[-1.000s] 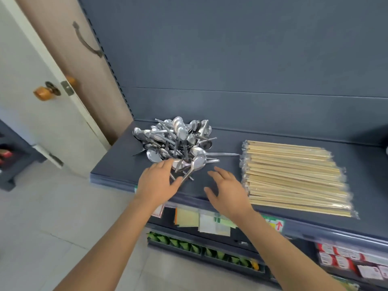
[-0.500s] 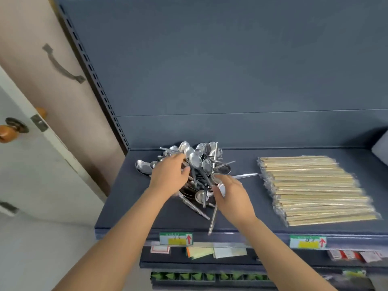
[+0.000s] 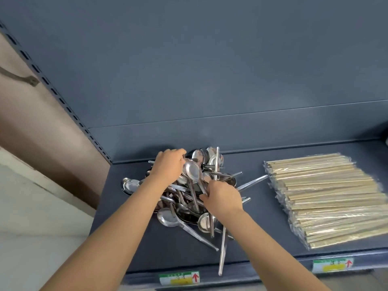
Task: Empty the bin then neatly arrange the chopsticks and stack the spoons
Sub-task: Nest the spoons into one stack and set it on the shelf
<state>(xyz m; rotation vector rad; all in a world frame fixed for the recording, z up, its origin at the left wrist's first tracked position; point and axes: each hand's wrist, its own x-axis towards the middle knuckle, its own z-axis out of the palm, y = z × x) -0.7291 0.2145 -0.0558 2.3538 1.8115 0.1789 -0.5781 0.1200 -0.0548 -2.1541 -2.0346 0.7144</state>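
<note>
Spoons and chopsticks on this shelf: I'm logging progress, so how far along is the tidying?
Done: the wrapped chopsticks lie in a neat side-by-side row on the shelf. In hand: the right hand grips a spoon by its handle, while the left hand rests on the spoon pile. Left: the spoons lie tangled, none stacked.

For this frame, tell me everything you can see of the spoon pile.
The spoon pile is a loose, tangled heap of shiny metal spoons, bowls and long handles pointing every way, not stacked. It lies on the left part of the dark grey shelf, one handle jutting past the front edge. The left hand touches its far side; the right hand grips handles near its middle.
</note>
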